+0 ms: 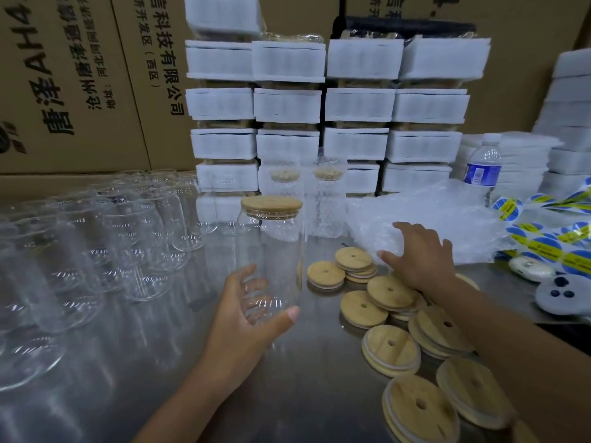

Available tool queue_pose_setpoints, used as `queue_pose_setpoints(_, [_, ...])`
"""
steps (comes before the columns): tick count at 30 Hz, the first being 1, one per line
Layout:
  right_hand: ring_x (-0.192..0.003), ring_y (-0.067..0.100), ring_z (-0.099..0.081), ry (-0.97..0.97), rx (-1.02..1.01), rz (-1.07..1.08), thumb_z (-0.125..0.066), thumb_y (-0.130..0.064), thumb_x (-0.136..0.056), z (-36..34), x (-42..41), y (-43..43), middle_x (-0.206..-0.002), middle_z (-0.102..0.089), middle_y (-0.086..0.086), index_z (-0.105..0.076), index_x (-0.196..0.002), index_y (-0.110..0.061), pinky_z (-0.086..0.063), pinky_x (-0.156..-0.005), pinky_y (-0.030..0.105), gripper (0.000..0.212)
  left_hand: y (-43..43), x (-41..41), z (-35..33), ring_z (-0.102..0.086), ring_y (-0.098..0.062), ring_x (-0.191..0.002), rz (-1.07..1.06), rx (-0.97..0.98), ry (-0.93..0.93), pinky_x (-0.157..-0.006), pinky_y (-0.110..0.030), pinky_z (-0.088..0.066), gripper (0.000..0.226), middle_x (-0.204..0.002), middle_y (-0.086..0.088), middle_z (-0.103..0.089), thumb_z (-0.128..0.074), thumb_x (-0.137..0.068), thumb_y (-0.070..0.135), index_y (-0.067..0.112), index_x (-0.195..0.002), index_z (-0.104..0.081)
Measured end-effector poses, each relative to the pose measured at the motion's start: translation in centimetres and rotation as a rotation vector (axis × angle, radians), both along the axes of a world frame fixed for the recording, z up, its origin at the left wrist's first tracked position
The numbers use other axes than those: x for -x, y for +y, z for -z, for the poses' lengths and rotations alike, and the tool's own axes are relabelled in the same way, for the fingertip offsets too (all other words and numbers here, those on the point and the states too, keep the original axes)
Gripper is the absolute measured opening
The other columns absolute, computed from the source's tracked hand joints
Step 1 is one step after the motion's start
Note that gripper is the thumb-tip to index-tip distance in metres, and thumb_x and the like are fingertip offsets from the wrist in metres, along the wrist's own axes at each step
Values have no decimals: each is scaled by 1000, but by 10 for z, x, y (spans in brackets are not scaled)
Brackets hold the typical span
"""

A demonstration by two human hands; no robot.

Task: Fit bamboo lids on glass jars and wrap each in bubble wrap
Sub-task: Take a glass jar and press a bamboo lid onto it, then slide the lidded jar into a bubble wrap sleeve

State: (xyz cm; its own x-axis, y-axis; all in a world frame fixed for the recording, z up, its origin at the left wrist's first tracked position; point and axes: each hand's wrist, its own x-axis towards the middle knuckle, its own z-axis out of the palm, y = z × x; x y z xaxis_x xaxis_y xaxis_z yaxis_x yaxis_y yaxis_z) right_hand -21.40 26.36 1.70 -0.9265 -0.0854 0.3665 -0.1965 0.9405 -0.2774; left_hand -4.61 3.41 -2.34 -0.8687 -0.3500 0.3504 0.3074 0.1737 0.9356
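Observation:
My left hand (246,311) grips the lower part of a clear glass jar (271,251) that stands upright in the middle of the steel table, with a bamboo lid (271,206) seated on its mouth. My right hand (419,254) reaches to the right, its fingers resting on the edge of a pile of bubble wrap (425,215). Several loose bamboo lids (391,350), each with a small hole, lie scattered under and in front of my right forearm. Two wrapped jars (329,199) stand behind the held jar.
Many empty glass jars (96,251) crowd the left of the table. Stacked foam-wrapped packs (355,103) and cardboard boxes (80,75) form the back wall. A water bottle (483,167), blue-and-yellow stickers (550,238) and a small grey device (559,295) lie at the right.

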Motion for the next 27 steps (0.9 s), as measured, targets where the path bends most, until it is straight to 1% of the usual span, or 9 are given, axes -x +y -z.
queue_pose_setpoints(5, [-119,25,-46,179,-91,50,-56,-40,-93,-1,2,0,-114,-61,4,-62,-112,-27,-20,-109,46,24,-1,2,-3,-62,-7,-99,-3,-22,15,-68,-12,-51,80,-115,7,-57,-77,-53,28,33,-124,-40])
queue_pose_setpoints(8, [-111,25,-52,172,-68,77,-55,-38,-94,-5,1,0,-104,-65,4,-68,-99,-27,-23,-107,45,18,-3,2,-1,-63,-6,-99,-9,-36,14,-68,-15,-52,79,-115,8,-57,-78,-53,30,35,-122,-41])
queue_pose_setpoints(10, [-106,27,-55,202,70,67,-56,-36,-93,-10,-1,-2,-102,-67,6,-69,-97,-24,-29,-105,45,18,-4,1,-1,-64,-5,-98,-20,-36,16,-68,-13,-51,80,-115,9,-58,-78,-53,32,36,-123,-40])
queue_pose_setpoints(13, [-101,28,-59,319,329,-1,-59,-32,-92,-25,-8,-9,-103,-68,8,-70,-98,-16,-41,-93,43,20,-6,1,-4,-64,3,-95,-29,-33,32,-66,-9,-49,80,-114,9,-59,-79,-53,34,36,-124,-40])
queue_pose_setpoints(15, [-100,24,-58,364,477,-131,-61,-28,-91,-38,-17,-18,-101,-66,6,-68,-95,-14,-44,-88,39,16,-6,1,-6,-63,8,-91,-34,-36,52,-65,-6,-48,76,-112,8,-59,-79,-54,33,36,-121,-42])
queue_pose_setpoints(17, [-96,16,-56,350,534,-300,-63,-27,-90,-48,-34,-30,-96,-62,0,-63,-87,-18,-40,-85,28,9,-6,1,-8,-64,8,-88,-36,-50,76,-65,-6,-48,69,-112,8,-59,-78,-54,30,38,-113,-45])
queue_pose_setpoints(20, [-89,7,-53,257,476,-504,-65,-28,-86,-48,-68,-49,-91,-59,-7,-59,-79,-25,-36,-79,19,10,-5,0,-14,-64,8,-86,-49,-77,115,-66,-8,-49,66,-111,7,-58,-78,-55,28,39,-110,-45])
queue_pose_setpoints(24, [-89,12,-56,98,328,-610,-65,-31,-83,-30,-110,-70,-91,-58,-8,-56,-76,-29,-45,-82,31,11,-6,-4,-24,-63,9,-90,-93,-95,203,-68,-6,-48,70,-111,7,-59,-77,-56,26,34,-117,-44])
queue_pose_setpoints(27, [-92,15,-58,-11,162,-641,-62,-38,-84,-17,-132,-84,-95,-62,-7,-61,-81,-29,-44,-86,35,10,-11,-5,-28,-64,4,-95,-118,-120,261,-75,-10,-50,73,-112,8,-60,-82,-54,30,38,-116,-45])
